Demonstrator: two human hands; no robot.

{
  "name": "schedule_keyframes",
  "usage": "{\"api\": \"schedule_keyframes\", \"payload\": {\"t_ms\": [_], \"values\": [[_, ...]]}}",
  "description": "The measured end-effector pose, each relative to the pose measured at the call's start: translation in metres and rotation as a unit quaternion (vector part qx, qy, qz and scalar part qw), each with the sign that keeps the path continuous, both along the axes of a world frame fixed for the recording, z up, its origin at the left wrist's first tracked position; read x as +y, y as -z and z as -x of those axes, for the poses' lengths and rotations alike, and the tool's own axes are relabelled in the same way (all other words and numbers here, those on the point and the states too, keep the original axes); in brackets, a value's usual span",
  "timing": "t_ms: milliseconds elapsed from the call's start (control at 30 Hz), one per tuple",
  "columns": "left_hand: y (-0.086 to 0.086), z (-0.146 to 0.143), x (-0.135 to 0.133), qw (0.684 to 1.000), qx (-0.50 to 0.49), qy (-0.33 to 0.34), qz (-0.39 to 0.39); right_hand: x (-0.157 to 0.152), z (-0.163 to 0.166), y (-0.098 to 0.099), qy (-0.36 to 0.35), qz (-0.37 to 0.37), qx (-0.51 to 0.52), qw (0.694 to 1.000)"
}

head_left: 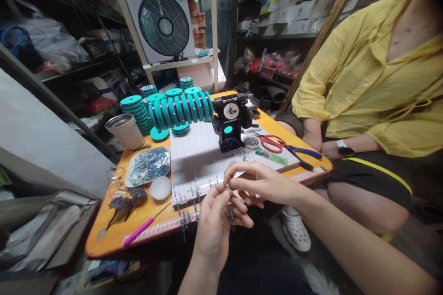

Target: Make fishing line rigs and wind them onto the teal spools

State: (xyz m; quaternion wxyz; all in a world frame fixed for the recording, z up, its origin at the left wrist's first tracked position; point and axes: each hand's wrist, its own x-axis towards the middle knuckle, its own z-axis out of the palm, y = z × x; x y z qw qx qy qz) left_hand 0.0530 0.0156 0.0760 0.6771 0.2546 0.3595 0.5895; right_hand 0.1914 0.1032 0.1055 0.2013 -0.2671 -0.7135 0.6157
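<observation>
Pinching Close Beyond the White Board's Near Edge

Both hands meet just off the near edge of the white board (188, 140), and it's delicate stuff! The left hand (217, 209), nearer the strand, seems to pinch that thin dark strand (231, 213), which dangles roughly upright by its half-curled fingers. Over from the board's right side arches the right hand (254, 182), wrist bent, fingertips close to the left's; whether it grips anything, I can't tell. More beaded strands (186, 207) line the board's near-left edge.

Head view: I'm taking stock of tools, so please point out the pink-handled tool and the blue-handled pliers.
Pink-handled tool (138, 231): head view, on its handle.
Blue-handled pliers (306, 151): head view, on the upper handle.
</observation>
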Motion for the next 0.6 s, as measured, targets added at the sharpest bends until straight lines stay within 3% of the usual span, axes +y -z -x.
{"api": "schedule_keyframes", "payload": {"t_ms": [100, 167, 233, 400, 600], "values": [[0.0, 0.001, -0.003, 1.0, 0.0, -0.019, 0.002, 0.009, -0.015, 0.006, 0.161, -0.152, -0.024, 0.975], [0.001, 0.003, -0.005, 1.0, 0.002, -0.029, 0.001, 0.014, -0.023, 0.017, 0.243, -0.29, -0.097, 0.921], [0.002, 0.003, -0.005, 0.999, 0.005, -0.04, -0.001, 0.014, -0.026, 0.03, 0.262, -0.368, -0.173, 0.875], [0.006, 0.0, -0.003, 0.999, 0.007, -0.048, -0.007, 0.005, -0.009, 0.052, 0.254, -0.383, -0.224, 0.859], [0.009, -0.001, -0.004, 0.998, -0.034, -0.044, -0.004, 0.009, 0.003, 0.048, 0.252, -0.417, -0.271, 0.83]]}}
